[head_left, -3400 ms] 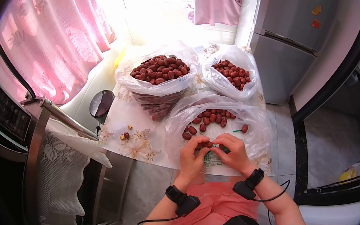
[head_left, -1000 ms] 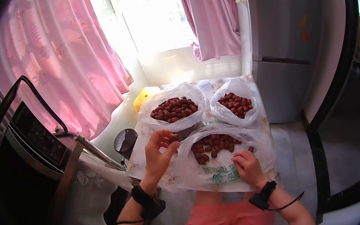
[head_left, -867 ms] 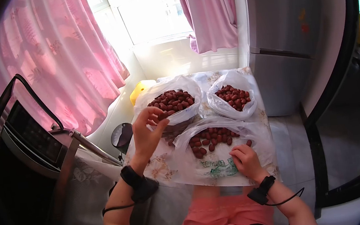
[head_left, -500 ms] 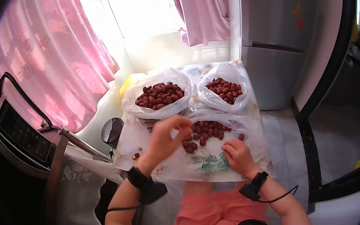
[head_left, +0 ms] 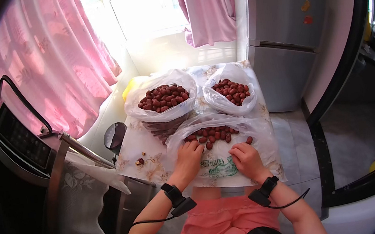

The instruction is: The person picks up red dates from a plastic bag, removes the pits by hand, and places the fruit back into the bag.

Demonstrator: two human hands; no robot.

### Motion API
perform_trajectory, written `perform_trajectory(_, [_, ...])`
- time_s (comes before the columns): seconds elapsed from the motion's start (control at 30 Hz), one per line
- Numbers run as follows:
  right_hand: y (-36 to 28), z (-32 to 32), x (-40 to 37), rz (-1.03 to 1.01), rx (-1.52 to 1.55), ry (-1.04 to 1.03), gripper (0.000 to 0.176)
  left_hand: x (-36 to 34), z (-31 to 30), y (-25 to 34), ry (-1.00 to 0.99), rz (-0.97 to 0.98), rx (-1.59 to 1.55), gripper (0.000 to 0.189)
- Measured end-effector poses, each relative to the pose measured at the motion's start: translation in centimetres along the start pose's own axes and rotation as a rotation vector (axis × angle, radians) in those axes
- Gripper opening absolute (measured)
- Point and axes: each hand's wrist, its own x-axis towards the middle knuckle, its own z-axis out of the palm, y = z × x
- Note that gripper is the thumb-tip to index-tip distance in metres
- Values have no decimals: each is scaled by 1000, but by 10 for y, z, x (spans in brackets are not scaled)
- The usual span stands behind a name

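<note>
Left bag (head_left: 162, 116) beside right bag (head_left: 217, 101), behind front bag (head_left: 219, 154)

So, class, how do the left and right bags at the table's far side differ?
The left bag is larger than the right bag. The left bag shows more red dates than the right bag. The left bag stands nearer the yellow object, the right bag nearer the fridge. Both are open, whitish plastic.

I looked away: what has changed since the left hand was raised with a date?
The left hand has come from beside the left bag toward the person and rightward, down to the dates in the front bag. The date it carried is no longer visible; its grip is hidden. The right hand stays over the front bag, and the left bag and right bag stay put.
</note>
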Motion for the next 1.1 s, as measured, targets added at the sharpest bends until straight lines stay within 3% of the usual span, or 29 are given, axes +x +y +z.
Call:
perform_trajectory(0.23, [0, -1, 2, 11, 10, -12, 15, 6, 1, 5, 58, -74, -55, 31])
perform_trajectory(0.4, [-2, -3, 4, 9, 42, 3, 15, 4, -5, 48, 176, -251, -682, 33])
perform_trajectory(0.63, [-2, -3, 2, -20, 75, -11, 18, -9, 32, 72, 219, -212, -577, 22])
perform_trajectory(0.93, [-3, -9, 3, -70, 136, -65, 26, -20, 42, 76, 346, -356, -770, 23])
perform_trajectory(1.1, [-4, -8, 4, -76, 132, -81, 29, -20, 39, 73, 331, -277, -679, 26])
